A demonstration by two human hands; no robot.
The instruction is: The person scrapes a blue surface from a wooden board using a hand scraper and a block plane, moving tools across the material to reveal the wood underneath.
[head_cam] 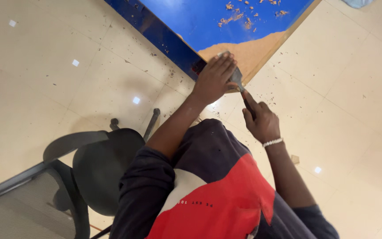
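Both hands (239, 97) on probable scraper (239, 82)

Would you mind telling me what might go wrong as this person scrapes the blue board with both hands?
The left hand presses on the scraper near its blade, so a slip might cut the fingers. The right hand grips the handle at the corner of the blue board; the tool could jump off that edge. Scraped flakes litter the board and floor, perhaps making footing slippery.
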